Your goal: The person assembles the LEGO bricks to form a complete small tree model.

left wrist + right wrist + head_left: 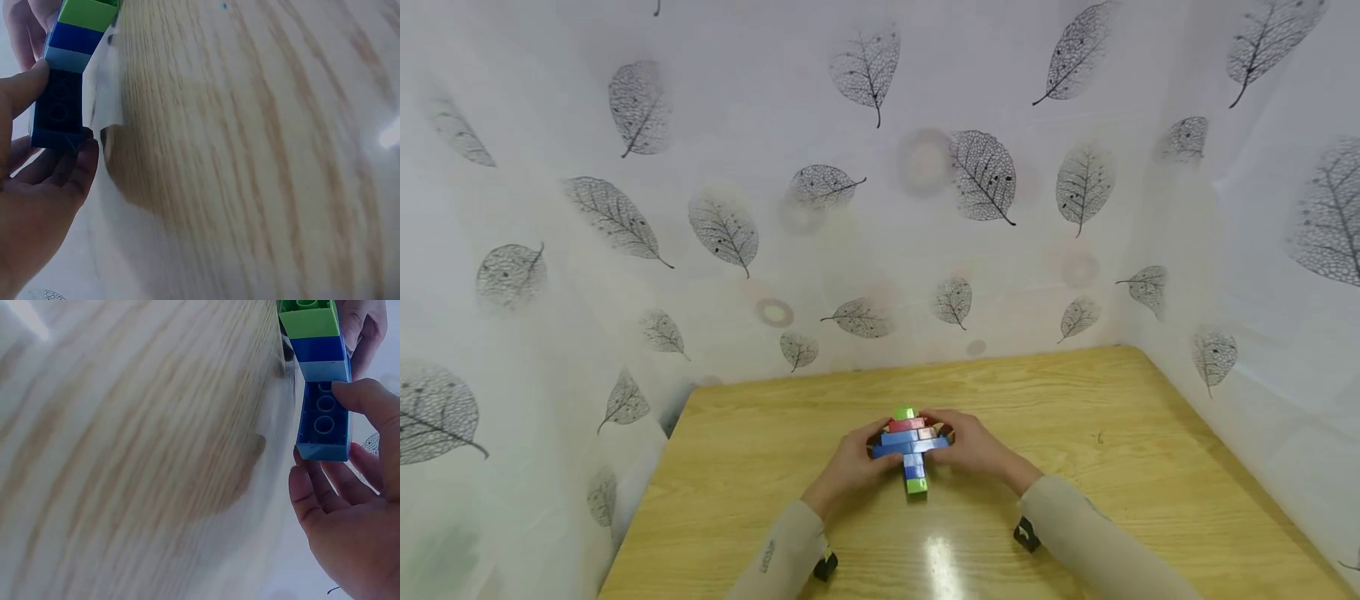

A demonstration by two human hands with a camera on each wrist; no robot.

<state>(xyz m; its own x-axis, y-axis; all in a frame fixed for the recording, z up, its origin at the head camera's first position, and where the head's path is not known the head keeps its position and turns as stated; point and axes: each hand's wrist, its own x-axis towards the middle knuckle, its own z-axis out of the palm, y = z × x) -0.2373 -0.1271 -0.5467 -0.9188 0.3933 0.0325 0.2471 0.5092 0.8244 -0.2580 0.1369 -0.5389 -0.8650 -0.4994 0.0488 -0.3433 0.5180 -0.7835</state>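
Note:
Between the two hands is a build of joined toy building bricks [912, 459], shaped like a tree or an arrow. From its far end run a green brick [905, 412], a red brick [907, 425] and wider blue rows; a narrow stem ends in another green brick [916, 485]. My left hand [852, 460] grips the left end, thumb on the near side and fingers behind. On the other end, my right hand [976, 447] holds in the same way. Hollow undersides of a left blue brick [57, 112] and a right blue brick [324, 419] face the wrist cameras.
The build is over the middle of a wooden table [737, 500]. A white curtain [880, 250] with leaf prints hangs behind the table and along both sides. Small black devices [825, 566] sit at the wrists, beside light sleeves [1078, 521].

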